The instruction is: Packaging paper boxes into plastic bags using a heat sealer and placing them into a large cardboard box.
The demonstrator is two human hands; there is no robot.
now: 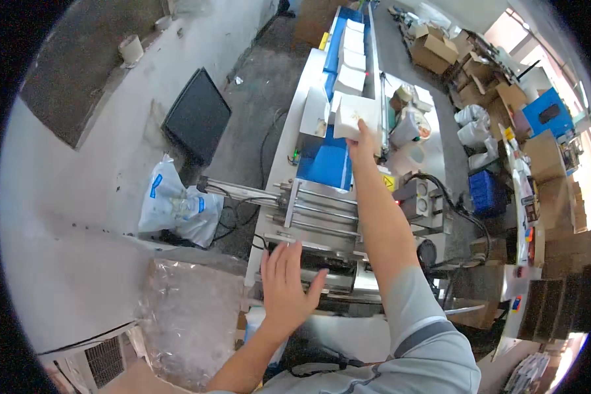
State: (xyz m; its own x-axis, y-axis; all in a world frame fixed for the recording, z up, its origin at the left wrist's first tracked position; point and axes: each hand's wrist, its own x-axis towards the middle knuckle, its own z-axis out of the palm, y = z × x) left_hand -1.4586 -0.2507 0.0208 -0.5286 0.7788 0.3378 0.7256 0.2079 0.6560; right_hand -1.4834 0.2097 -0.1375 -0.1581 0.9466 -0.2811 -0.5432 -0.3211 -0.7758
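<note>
My right arm reaches forward over a machine with a blue conveyor belt (325, 167). My right hand (362, 141) grips the near edge of a white, squarish stack (353, 110) that looks like folded paper, with a faint brownish mark on top. The fingers under the stack are hidden. Beyond it, several similar white stacks (350, 80) sit in a row along the belt. My left hand (287, 285) is open and holds nothing. Its fingers are spread above the near end of the machine, close to the metal rods and rollers (331, 279).
Right of the belt, a side table carries a white jug (408, 128) and other containers. Black cables (463, 213) loop beside the machine. On the left are plastic bags (177, 203), a dark panel (198, 117) and a plastic-wrapped bundle (190, 315). Cardboard boxes (433, 49) stand far right.
</note>
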